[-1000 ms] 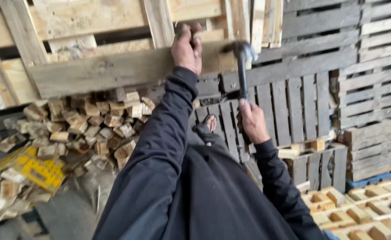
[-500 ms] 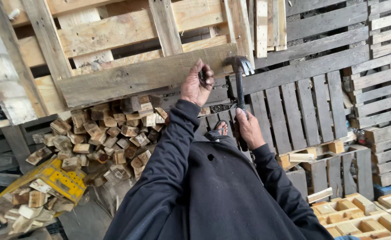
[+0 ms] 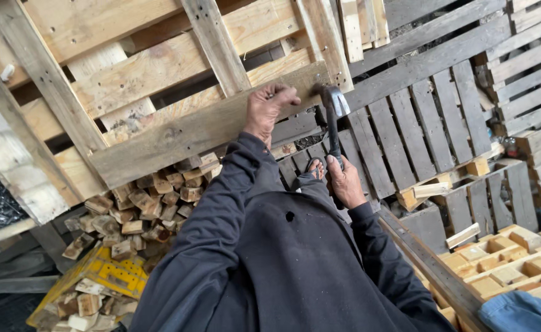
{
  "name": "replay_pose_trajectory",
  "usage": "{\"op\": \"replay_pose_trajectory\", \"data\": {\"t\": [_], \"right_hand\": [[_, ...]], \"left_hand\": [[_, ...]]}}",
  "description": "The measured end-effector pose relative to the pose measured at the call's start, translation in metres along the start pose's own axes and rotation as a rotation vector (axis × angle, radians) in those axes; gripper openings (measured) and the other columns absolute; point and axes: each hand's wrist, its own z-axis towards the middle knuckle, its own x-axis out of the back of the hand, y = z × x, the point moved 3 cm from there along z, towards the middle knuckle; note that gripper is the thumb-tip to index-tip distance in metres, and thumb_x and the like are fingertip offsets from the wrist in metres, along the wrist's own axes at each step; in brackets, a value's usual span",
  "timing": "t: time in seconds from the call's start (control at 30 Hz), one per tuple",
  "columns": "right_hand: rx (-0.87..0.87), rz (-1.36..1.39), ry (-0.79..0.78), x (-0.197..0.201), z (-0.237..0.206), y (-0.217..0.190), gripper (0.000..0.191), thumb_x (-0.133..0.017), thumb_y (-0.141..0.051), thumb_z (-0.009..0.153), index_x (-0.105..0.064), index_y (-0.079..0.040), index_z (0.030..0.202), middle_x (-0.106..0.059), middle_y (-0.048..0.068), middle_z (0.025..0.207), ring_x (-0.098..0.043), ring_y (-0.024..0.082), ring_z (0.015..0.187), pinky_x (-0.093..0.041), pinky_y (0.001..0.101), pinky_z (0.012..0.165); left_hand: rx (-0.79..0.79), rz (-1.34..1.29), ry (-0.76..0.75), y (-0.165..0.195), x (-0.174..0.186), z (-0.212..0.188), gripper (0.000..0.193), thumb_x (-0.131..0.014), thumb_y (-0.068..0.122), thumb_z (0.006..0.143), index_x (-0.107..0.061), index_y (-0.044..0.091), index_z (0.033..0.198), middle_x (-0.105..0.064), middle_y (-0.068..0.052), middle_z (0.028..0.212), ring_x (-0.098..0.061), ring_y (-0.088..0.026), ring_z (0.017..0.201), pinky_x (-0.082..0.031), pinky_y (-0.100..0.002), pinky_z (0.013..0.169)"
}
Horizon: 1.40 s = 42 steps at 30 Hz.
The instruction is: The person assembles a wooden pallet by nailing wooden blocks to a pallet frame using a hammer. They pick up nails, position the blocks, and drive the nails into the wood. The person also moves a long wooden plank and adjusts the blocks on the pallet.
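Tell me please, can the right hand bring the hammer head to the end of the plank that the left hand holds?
Probably yes. The right hand grips the hammer, whose head already sits at the plank's end, with nothing between; the left hand holds on just beside it.

The left hand (image 3: 269, 110) gripped the lower edge of a grey board (image 3: 184, 138) on a wooden pallet (image 3: 98, 74). The right hand (image 3: 346, 182) held a dark hammer (image 3: 332, 123), its head against the board's end. A pile of wood blocks (image 3: 141, 209) lay below.
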Motion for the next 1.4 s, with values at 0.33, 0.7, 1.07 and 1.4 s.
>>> {"op": "replay_pose_trajectory", "data": {"t": [0.33, 0.7, 1.07, 1.4], "right_hand": [[-0.003, 0.171, 0.09, -0.019, -0.031, 0.013, 0.034, -0.059, -0.041, 0.1, -0.058, -0.008, 0.102, -0.053, -0.002, 0.063, -0.049, 0.008, 0.044, -0.041, 0.0255, 0.04], [0.431, 0.045, 0.062, -0.007, -0.069, -0.02, 0.036, -0.057, -0.04, 0.106, -0.056, -0.005, 0.096, -0.057, -0.001, 0.065, -0.051, 0.007, 0.055, -0.042, 0.025, 0.052], [0.687, 0.428, 0.043, 0.016, -0.105, -0.092, 0.044, -0.063, -0.046, 0.1, -0.054, -0.004, 0.109, -0.061, 0.009, 0.08, -0.058, 0.017, 0.058, -0.047, 0.0297, 0.05], [0.897, -0.937, 0.187, 0.018, -0.05, -0.08, 0.042, -0.039, -0.035, 0.118, -0.064, -0.003, 0.107, -0.06, 0.013, 0.085, -0.059, 0.027, 0.073, -0.045, 0.037, 0.063]], "left_hand": [[-0.364, 0.747, -0.089, -0.025, -0.005, 0.009, 0.011, -0.083, 0.016, 0.087, -0.079, 0.01, 0.095, -0.076, -0.002, 0.092, -0.071, -0.014, 0.079, -0.06, -0.028, 0.07], [-0.463, 0.901, -0.066, -0.033, -0.006, 0.004, 0.014, -0.082, 0.021, 0.089, -0.082, 0.014, 0.101, -0.08, -0.003, 0.096, -0.074, -0.016, 0.076, -0.06, -0.029, 0.069], [-0.271, 0.523, 0.138, -0.03, 0.015, 0.024, 0.025, -0.068, 0.024, 0.099, -0.074, 0.013, 0.12, -0.078, -0.008, 0.09, -0.069, -0.011, 0.07, -0.06, -0.028, 0.061], [-0.562, 0.806, 0.62, -0.004, 0.024, 0.024, 0.015, -0.055, 0.025, 0.109, -0.059, 0.011, 0.113, -0.065, -0.002, 0.083, -0.066, -0.011, 0.072, -0.056, -0.032, 0.066]]}}
